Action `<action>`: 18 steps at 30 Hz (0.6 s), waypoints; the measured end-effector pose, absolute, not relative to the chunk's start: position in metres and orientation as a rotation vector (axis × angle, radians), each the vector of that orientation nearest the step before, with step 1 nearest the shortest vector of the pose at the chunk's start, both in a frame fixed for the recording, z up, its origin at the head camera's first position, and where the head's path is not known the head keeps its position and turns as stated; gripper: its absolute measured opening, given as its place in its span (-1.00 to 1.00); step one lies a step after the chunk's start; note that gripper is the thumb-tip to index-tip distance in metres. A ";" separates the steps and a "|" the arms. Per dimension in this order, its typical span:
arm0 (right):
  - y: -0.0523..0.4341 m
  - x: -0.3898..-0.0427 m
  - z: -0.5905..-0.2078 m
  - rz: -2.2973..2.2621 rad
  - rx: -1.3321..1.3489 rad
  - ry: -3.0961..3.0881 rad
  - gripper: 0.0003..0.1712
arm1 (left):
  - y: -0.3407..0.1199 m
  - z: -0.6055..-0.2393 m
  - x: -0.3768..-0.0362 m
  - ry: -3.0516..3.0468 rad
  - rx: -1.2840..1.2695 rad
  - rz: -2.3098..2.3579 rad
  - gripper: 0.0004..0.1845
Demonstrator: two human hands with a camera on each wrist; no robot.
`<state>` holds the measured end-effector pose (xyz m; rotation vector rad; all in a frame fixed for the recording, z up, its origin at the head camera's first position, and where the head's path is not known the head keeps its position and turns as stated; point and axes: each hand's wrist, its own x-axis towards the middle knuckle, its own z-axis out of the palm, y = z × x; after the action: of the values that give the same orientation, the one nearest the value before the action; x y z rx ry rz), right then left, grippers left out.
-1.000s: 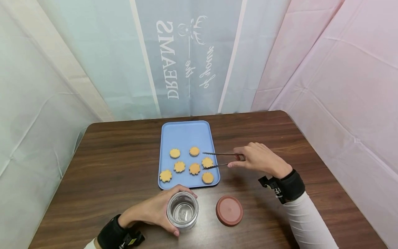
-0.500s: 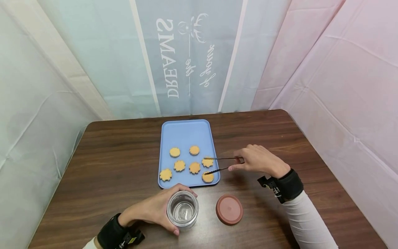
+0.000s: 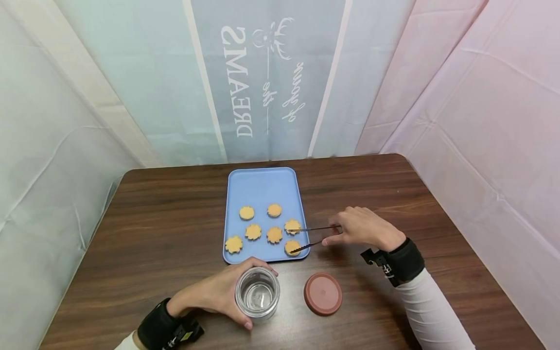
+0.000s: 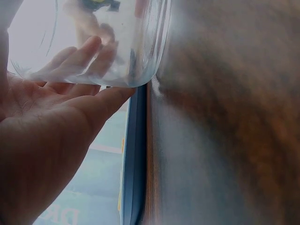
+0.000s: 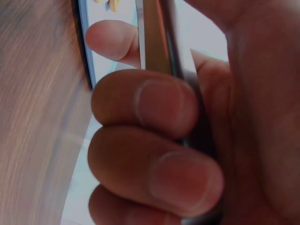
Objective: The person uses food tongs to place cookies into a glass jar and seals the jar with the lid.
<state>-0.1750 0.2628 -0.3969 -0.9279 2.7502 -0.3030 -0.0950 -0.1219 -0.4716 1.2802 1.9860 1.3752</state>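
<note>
My left hand (image 3: 220, 294) curves round a clear glass jar (image 3: 258, 296) that stands lidless on the table, thumb on the near side and fingers on the far side. In the left wrist view the fingers show through the glass. My right hand (image 3: 364, 228) grips metal tongs (image 3: 314, 228), with fingers curled over the handle in the right wrist view. The tongs' arms are spread over the right side of a blue tray (image 3: 262, 184). One tip lies over a flower-shaped cookie (image 3: 292, 224), the other over a round-looking cookie (image 3: 290, 245) at the near right corner.
Several more cookies, such as a scalloped cookie (image 3: 234, 244), lie spread on the near half of the tray. A reddish-brown lid (image 3: 323, 294) rests on the wooden table (image 3: 166, 233) right of the jar. Fabric curtains (image 3: 280, 97) surround the table's back and sides.
The tongs have moved toward me, from round the flower-shaped cookie to the near right cookie, with the right hand shifting slightly. The left hand and jar have stayed put.
</note>
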 end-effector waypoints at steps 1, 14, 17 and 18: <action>0.263 -0.175 -0.397 -0.301 -0.931 2.746 -0.45 | -0.122 -0.471 -0.095 1.988 1.287 1.376 0.07; 0.263 -0.174 -0.395 -0.275 -0.939 2.720 -0.49 | -0.122 -0.471 -0.096 1.994 1.342 1.373 0.08; 0.263 -0.174 -0.395 -0.272 -0.942 2.718 -0.49 | -0.121 -0.471 -0.096 1.993 1.344 1.373 0.09; 0.263 -0.174 -0.395 -0.271 -0.942 2.718 -0.49 | -0.121 -0.471 -0.096 1.992 1.343 1.373 0.08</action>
<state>-0.1740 0.2629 -0.3949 -0.9418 2.7177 -0.2712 -0.0958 -0.1212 -0.4714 1.3432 1.9919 1.3725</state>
